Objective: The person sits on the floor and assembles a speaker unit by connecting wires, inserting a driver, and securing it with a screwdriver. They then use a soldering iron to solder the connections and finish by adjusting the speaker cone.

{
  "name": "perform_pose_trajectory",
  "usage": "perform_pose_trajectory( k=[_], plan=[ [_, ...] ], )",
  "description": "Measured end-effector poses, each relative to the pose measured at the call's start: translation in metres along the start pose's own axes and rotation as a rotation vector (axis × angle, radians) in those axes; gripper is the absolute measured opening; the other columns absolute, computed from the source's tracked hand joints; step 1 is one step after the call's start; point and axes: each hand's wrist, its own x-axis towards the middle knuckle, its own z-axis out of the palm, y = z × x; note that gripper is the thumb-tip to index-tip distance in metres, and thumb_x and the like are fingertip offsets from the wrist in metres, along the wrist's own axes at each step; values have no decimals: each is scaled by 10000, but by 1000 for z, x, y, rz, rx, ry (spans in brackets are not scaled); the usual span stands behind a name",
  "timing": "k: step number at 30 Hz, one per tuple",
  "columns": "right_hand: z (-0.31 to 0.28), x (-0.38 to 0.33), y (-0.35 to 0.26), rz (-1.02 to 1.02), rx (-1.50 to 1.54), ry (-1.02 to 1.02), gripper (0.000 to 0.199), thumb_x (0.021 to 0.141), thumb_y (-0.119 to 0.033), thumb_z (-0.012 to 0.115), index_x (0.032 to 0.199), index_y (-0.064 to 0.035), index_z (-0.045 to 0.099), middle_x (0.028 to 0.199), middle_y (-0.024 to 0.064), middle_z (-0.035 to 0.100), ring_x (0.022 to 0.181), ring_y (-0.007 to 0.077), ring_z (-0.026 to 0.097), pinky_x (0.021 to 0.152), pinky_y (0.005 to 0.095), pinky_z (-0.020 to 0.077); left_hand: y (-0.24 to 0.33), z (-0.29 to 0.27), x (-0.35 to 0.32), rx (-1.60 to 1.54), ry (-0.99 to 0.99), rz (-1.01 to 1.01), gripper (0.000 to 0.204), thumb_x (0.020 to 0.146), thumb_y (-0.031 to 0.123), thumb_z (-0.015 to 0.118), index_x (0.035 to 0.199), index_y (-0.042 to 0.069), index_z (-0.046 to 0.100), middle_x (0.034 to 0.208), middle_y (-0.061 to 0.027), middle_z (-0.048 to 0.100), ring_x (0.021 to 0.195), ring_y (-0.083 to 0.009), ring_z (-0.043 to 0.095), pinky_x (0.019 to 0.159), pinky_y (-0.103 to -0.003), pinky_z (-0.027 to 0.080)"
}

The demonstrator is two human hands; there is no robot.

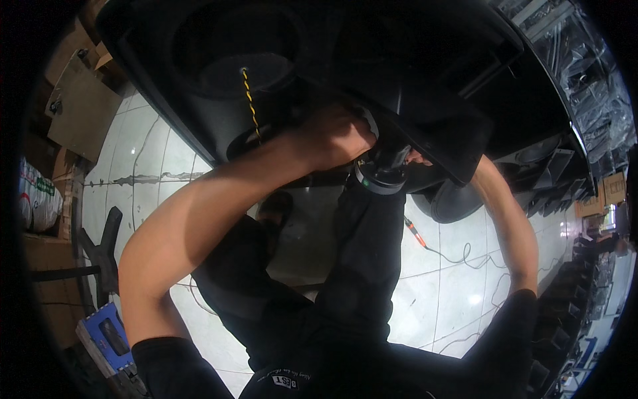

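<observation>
A large black speaker cabinet (319,40) fills the upper part of the view, with a round opening on its left side. A twisted yellow-and-black wire (250,100) hangs out of that opening. My left hand (339,136) is closed, its fingers curled in beside a black flap-like panel (432,126); what they grip is in shadow. Just below the fingers is a round black part with a metallic rim (380,181), like a small speaker driver. The panel hides most of my right hand (417,157); only fingertips show, close to that round part.
On the white tiled floor (419,292) to the right lies an orange-handled soldering iron (415,234) with its cord. Cardboard boxes and a blue case (109,336) stand at the left. Plastic-wrapped goods (578,73) are stacked at the upper right. My legs are beneath the cabinet.
</observation>
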Motion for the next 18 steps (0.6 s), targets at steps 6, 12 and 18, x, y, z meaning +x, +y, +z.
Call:
perform_pose_trajectory(
  k=[6,12,18],
  plan=[
    [12,1,35,-152,-174,51,439,721,-141,814,1100,23,667,1102,190,673,950,290,667,852,339,537,-1,-1,2,67,45,67,135,791,176,603,728,90,685,771,-114,688,750,-286,678,707,-412,539],
    [10,0,-24,-115,-25,84,119,865,-75,724,952,7,723,867,115,722,738,186,687,648,281,555,-1,-4,-1,44,-12,27,156,815,172,588,734,77,681,788,-116,690,761,-283,679,713,-411,537],
    [10,-7,-45,-187,-212,75,118,900,-86,685,964,9,716,898,144,725,787,233,706,711,290,573,0,-6,-2,10,6,8,148,818,169,591,749,73,680,795,-119,689,772,-290,679,716,-411,539]
  ],
)
